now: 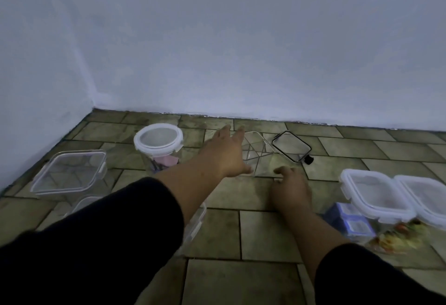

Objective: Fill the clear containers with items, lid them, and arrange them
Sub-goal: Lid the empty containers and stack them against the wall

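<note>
An empty clear square container (259, 152) stands open on the tiled floor near the wall. My left hand (225, 153) reaches flat along its left side, fingers apart, thumb at its near corner. My right hand (290, 189) rests on the floor just in front of it, fingers curled, touching or nearly touching its base. Its black-rimmed lid (290, 146) lies beside it on the right. A round container with a white lid (158, 139) holds something pink. A lidded clear square container (70, 172) sits at the left. Two white-lidded containers (376, 195) with items stand at the right.
Walls meet in a corner at the far left (93, 108), close behind the containers. Another clear container (196, 222) is partly hidden under my left forearm. A blue and white packet (354, 224) lies beside the right containers, with colourful items (395, 237) under them.
</note>
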